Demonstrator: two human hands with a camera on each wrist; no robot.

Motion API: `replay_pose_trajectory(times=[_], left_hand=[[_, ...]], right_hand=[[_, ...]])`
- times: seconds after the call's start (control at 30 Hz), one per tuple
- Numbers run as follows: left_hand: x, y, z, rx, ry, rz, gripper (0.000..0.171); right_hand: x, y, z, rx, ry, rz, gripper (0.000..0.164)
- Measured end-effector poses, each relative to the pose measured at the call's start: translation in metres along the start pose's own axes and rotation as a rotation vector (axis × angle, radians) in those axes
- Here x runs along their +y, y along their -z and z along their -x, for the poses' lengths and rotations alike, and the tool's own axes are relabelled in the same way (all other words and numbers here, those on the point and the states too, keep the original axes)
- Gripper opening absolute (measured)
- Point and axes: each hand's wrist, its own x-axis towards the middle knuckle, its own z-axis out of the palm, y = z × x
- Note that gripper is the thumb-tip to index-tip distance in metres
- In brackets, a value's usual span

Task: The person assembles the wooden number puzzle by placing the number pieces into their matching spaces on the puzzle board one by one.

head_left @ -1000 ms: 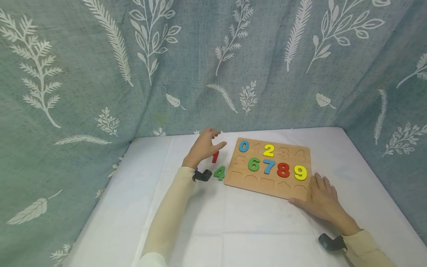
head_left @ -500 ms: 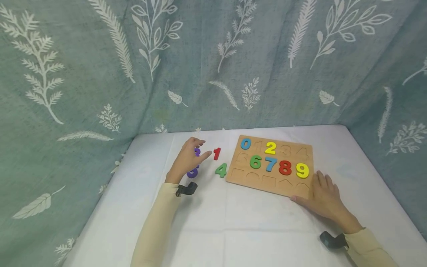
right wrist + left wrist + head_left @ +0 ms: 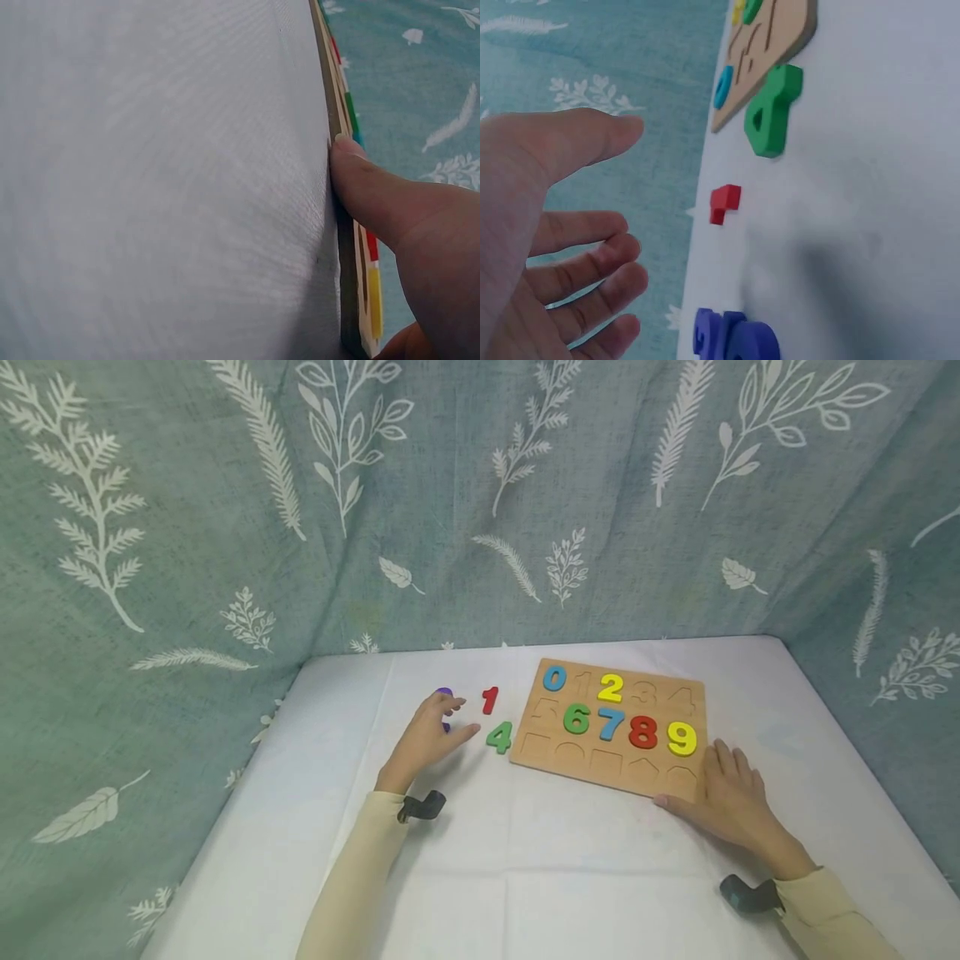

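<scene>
My left hand hovers over the table with thumb and fingers spread and nothing between them. Beneath it, mostly hidden in the head view, lie purple number pieces. A red number 1 and a green number 4 rest on the cloth between this hand and the wooden number board. My right hand rests against the board's near right corner, its thumb along the front edge and its straight fingers along the right side.
Seated in the board are a blue 0, yellow 2, green 6, blue 7, red 8 and yellow 9. Other outlined recesses show bare wood. A leaf-patterned curtain surrounds the white-clothed table.
My left hand has moved left and back toward me, away from the red 1, and is now lower over the purple pieces. The right hand stays at the board's corner.
</scene>
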Motion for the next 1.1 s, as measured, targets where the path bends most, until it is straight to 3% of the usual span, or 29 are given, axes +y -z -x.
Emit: replay_pose_trajectory(times=[0.13, 0.33, 0.63, 1.1], left_hand=[[-0.006, 0.001, 0.008, 0.002, 0.054, -0.001, 0.068], [-0.028, 0.006, 0.015, 0.01, 0.062, -0.026, 0.068], [-0.059, 0.01, 0.018, -0.075, 0.123, -0.064, 0.075], [-0.065, 0.016, 0.012, -0.175, 0.137, -0.126, 0.078]], right_hand=[[0.0, 0.001, 0.0, -0.018, -0.005, -0.005, 0.133], [0.0, 0.002, -0.001, -0.02, -0.009, 0.009, 0.133], [-0.001, -0.001, 0.0, -0.012, -0.014, 0.018, 0.134], [-0.002, -0.002, -0.001, 0.008, -0.02, 0.015, 0.132]])
